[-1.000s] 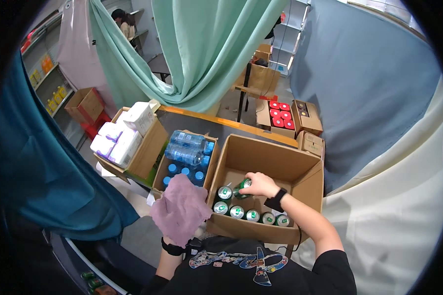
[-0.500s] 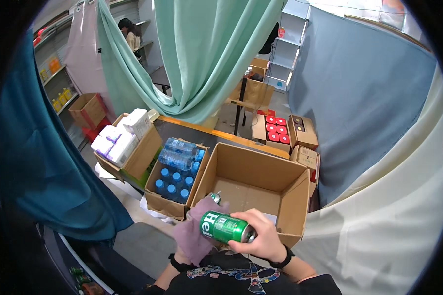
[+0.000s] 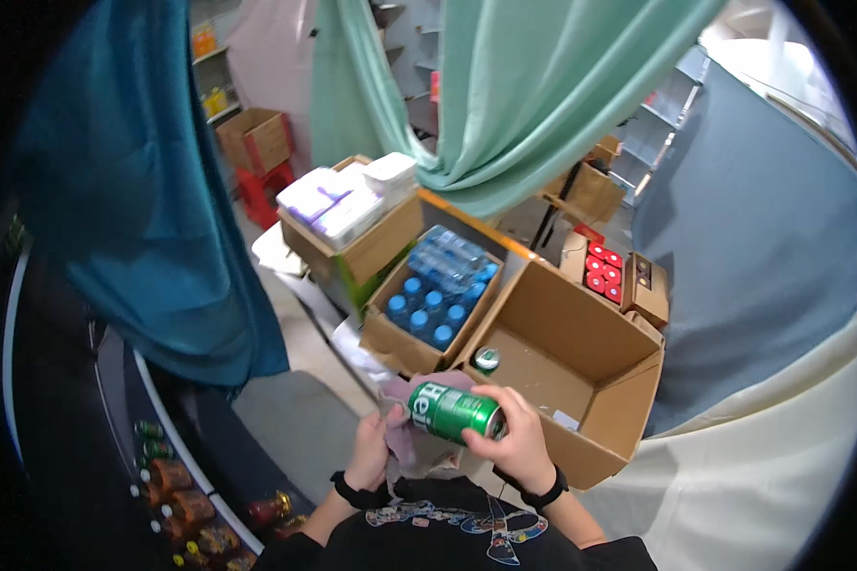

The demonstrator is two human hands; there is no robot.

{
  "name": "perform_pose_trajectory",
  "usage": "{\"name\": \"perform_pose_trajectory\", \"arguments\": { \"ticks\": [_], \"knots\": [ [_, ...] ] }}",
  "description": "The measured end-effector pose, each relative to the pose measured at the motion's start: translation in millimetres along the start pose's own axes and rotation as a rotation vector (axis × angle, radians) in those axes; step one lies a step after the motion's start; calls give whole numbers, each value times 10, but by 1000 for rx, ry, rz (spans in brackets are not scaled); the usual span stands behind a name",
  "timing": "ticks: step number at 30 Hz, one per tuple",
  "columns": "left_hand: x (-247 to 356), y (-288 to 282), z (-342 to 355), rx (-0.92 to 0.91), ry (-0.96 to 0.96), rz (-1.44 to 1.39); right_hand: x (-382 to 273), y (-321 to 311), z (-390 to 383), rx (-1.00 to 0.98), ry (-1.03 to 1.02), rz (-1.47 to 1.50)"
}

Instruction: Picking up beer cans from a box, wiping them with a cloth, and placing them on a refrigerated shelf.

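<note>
Right hand point(image 3: 521, 440): grip closed round the right end of a green can point(image 3: 452, 410), fingers over the top, thumb beneath. Can lies nearly level, held in front of the torso at the near side of the big carton point(image 3: 628, 416), not in it. Left hand point(image 3: 368, 455): grip closed on a mauve cloth point(image 3: 403, 444), which bunches up behind the can's left end; cannot tell how much of it touches. Inside the big carton: one upright can point(image 3: 487, 359), near left corner; a white slip point(image 3: 566, 420) on its floor. Just left, a smaller carton point(image 3: 396, 346) of blue-capped bottles point(image 3: 434, 303), some lying on top at the back. Farther left, a carton point(image 3: 383, 249) of white packs point(image 3: 331, 204). Beyond, on the right: red-topped cans point(image 3: 604, 270), boxed.
</note>
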State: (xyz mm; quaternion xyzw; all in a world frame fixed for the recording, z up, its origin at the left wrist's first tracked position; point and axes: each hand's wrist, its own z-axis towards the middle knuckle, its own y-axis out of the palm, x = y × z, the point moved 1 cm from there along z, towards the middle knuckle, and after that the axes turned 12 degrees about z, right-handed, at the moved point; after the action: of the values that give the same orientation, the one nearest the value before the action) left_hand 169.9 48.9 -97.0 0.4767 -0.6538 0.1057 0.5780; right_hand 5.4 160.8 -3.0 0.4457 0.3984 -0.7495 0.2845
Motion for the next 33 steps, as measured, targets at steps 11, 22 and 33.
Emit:
{"name": "perform_pose_trajectory", "arguments": {
  "ticks": [11, 22, 33],
  "knots": [
    [377, -1279, -697, 338, 152, -107, -291, 1544, 190, -268, -67, 126],
    [783, -2145, -1147, 517, 226, 578, -577, 2734, 360, -750, -67, 300],
    [643, -2399, -848, 540, 306, 653, -408, 3355, 803, -1001, 130, 72]
  ]
}}
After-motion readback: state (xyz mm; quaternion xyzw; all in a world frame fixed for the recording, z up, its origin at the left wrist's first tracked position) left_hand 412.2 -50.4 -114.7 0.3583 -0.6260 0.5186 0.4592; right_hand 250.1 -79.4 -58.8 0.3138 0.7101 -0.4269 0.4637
